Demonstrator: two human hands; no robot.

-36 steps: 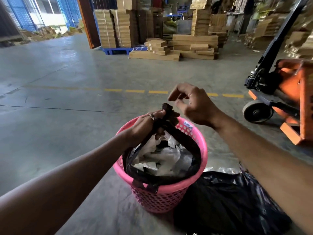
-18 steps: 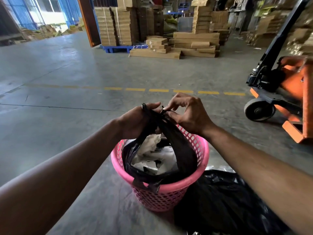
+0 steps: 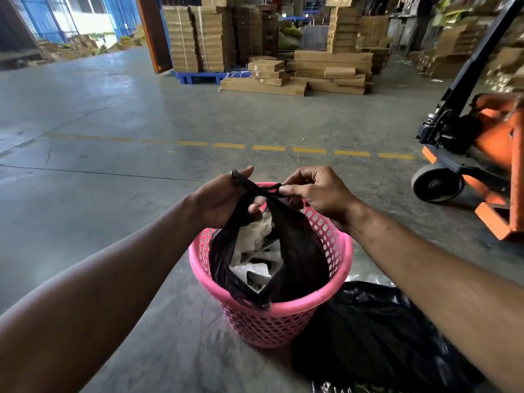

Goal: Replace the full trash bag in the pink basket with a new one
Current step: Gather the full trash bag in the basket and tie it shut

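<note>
A pink perforated basket (image 3: 283, 321) stands on the concrete floor in front of me. Inside it is a black trash bag (image 3: 297, 259) holding crumpled white paper (image 3: 252, 251). The bag's two top ends are gathered above the basket's far rim. My left hand (image 3: 224, 202) grips one twisted end, which sticks up past my thumb. My right hand (image 3: 314, 194) pinches the other end between thumb and fingers. The two ends cross between my hands in a thin black strand.
A large crumpled black plastic bag (image 3: 377, 336) lies on the floor against the basket's right side. An orange pallet jack (image 3: 482, 154) stands at the right. Stacks of cardboard boxes (image 3: 312, 69) stand at the back beyond a dashed yellow floor line (image 3: 269, 148).
My right hand came down from above the basket and took hold of the bag's other end. Both hands then pulled the ends slightly apart, drawing the bag's top tighter.
</note>
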